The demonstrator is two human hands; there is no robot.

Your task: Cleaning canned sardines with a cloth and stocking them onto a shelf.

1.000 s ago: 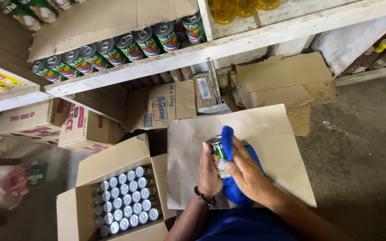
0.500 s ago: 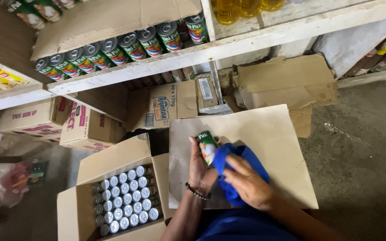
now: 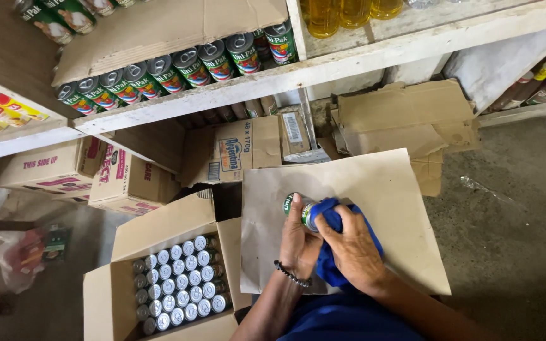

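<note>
My left hand (image 3: 298, 240) grips a green-labelled tin can (image 3: 299, 207), tilted with its silver end toward my right hand. My right hand (image 3: 352, 249) presses a blue cloth (image 3: 330, 218) against that end of the can. Both hands hover over a flat sheet of cardboard (image 3: 380, 189). Just left of them stands an open cardboard box (image 3: 159, 227) packed with several upright cans (image 3: 178, 284) showing silver tops.
A white wooden shelf (image 3: 349, 60) above carries a row of green-labelled cans (image 3: 178, 66) under a cardboard sheet, and bottles of yellow oil (image 3: 342, 11). Closed cartons (image 3: 127, 180) and flattened cardboard (image 3: 406, 113) sit under the shelf. A plastic bag (image 3: 26, 256) lies at the left; concrete floor at the right.
The can went from upright to tilted in my left hand, and my right hand brought the blue cloth up over its end. The view shifted slightly.
</note>
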